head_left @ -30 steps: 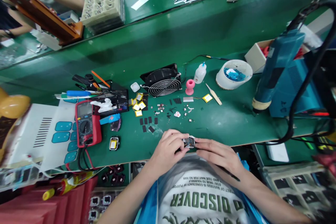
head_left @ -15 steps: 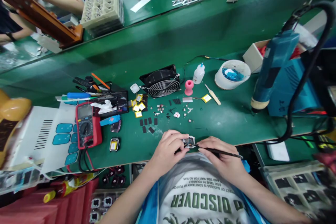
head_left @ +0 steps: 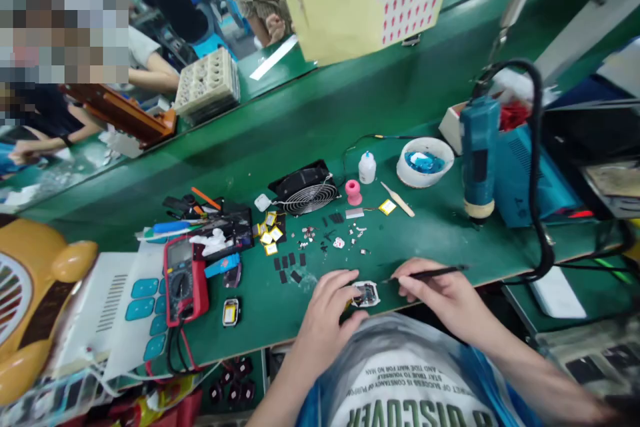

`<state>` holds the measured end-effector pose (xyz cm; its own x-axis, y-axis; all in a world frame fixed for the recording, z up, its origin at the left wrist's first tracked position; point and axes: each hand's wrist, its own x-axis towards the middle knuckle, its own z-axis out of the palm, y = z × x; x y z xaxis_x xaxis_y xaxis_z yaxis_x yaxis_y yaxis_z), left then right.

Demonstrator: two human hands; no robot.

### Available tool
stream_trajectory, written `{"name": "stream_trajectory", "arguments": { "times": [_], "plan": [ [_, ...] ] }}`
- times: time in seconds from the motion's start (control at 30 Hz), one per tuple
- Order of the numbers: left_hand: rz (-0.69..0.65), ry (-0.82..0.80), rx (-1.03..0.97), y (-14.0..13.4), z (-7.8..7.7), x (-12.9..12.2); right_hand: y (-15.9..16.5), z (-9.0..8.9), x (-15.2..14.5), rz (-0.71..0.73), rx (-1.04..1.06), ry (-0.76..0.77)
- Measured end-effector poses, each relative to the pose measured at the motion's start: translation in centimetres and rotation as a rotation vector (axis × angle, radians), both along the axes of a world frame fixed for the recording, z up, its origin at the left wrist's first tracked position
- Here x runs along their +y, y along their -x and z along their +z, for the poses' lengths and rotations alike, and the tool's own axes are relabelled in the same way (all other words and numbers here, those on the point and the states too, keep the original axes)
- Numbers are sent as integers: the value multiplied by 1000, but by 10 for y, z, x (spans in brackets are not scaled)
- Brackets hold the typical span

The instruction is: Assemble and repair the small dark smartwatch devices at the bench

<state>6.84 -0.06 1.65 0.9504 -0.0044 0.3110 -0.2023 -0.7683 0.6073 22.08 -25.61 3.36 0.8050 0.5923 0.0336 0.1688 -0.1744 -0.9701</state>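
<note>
My left hand [head_left: 333,307] has its fingers and thumb closed around the left side of a small silver-white watch case [head_left: 367,294] by the bench's front edge. Electronic parts show inside the open case. In my right hand [head_left: 440,293] is a pair of slim black tweezers [head_left: 435,273], gripped between thumb and fingers. Their thin tip points left, just to the right of the case and apart from it. Another watch case [head_left: 231,312], with a yellow battery inside, lies farther left on the green bench [head_left: 270,320].
A red multimeter [head_left: 185,280] is on the left. Yellow batteries [head_left: 270,235], black pads and tiny parts lie mid-bench before a black fan [head_left: 305,190]. Behind are a pink spool [head_left: 353,192], bottle [head_left: 367,167] and white tub [head_left: 425,177]. A blue electric screwdriver [head_left: 480,153] hangs right.
The tweezers have moved back from the watch case to its right. The case now sits farther onto the bench, away from my body. My view has shifted and tilted.
</note>
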Motion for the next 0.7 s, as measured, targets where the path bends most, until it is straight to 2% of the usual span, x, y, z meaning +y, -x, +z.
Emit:
{"name": "stream_trajectory", "arguments": {
  "times": [0.1, 0.17, 0.23, 0.3, 0.37, 0.47, 0.6, 0.7],
  "plan": [
    [131, -103, 14, 12, -1, 8, -19, 4, -5, -32, -199, 195],
    [219, -169, 15, 19, -5, 14, -26, 5, -7, -79, -320, 263],
    [252, -206, 2, 23, -11, 17, -25, 5, -4, -136, -445, 313],
    [257, -220, -5, 23, -14, 17, -17, 4, 2, -130, -603, 342],
    [253, -193, 4, 21, -13, 16, -3, 3, 12, -32, -731, 310],
    [232, -109, 8, 17, -8, 14, 20, -6, 30, 108, -788, 173],
    [214, -45, 10, 13, -2, 14, 37, -28, 49, 100, -800, 138],
    [201, -21, 24, 8, -5, 14, 40, -39, 57, 62, -836, 130]
  ]
}}
